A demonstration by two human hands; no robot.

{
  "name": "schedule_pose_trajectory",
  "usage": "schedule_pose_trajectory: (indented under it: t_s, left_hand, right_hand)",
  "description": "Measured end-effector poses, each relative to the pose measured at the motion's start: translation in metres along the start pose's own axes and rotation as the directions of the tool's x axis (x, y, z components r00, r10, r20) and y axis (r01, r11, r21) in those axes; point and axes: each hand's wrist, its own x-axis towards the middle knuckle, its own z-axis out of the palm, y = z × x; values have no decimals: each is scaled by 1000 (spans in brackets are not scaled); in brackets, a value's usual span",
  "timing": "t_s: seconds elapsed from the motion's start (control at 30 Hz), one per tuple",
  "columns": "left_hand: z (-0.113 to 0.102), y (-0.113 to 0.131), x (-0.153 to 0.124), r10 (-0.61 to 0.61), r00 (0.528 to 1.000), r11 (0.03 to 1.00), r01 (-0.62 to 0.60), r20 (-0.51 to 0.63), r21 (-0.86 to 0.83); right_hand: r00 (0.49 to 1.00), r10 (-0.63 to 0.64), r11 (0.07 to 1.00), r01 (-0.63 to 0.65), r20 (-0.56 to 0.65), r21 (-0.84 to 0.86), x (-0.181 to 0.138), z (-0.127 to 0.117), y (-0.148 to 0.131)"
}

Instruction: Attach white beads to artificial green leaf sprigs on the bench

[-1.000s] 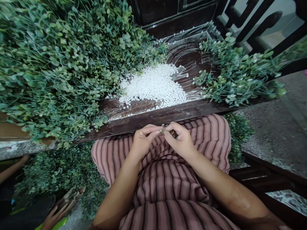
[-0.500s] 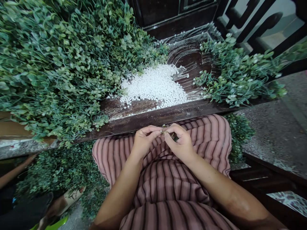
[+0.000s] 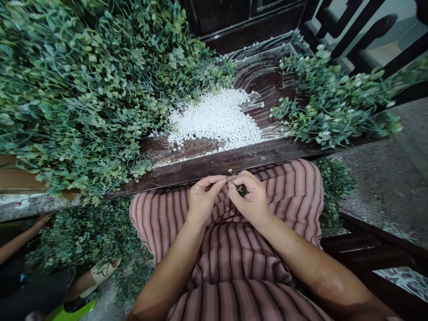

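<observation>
My left hand [image 3: 202, 199] and my right hand [image 3: 251, 199] meet over my striped lap, just below the edge of a dark wooden table [image 3: 214, 164]. Both pinch a small green sprig [image 3: 230, 179] between thumb and fingers; most of it is hidden in my right hand. A heap of small white beads [image 3: 216, 119] lies on the table straight ahead of my hands.
A big pile of green leafy sprigs [image 3: 76, 89] covers the table's left side, a smaller pile [image 3: 331, 107] lies at the right. More greenery sits on the floor at left [image 3: 83, 236]. Another person's arm [image 3: 20, 236] and sandalled foot [image 3: 96, 276] show at lower left.
My hands stay pinched together on the sprig, shifting only slightly. The other person's foot at lower left has moved.
</observation>
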Motion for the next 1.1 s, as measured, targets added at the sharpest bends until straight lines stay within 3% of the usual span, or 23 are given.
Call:
schedule_pose_trajectory:
  t_s: [0.4, 0.73, 1.1]
  left_hand:
    - [7, -4, -3, -15, 996, 996, 7, -87, -90]
    - [9, -8, -4, 124, 985, 992, -119, -122, 46]
    - [13, -8, -7, 220, 967, 973, -208, -132, 100]
  right_hand:
    - [997, -79, 993, 80, 13, -88, 1, 1, 0]
    - [991, 42, 988, -23, 125, -152, 2, 2, 1]
    - [999, -18, 996, 21, 33, -85, -1, 10, 3]
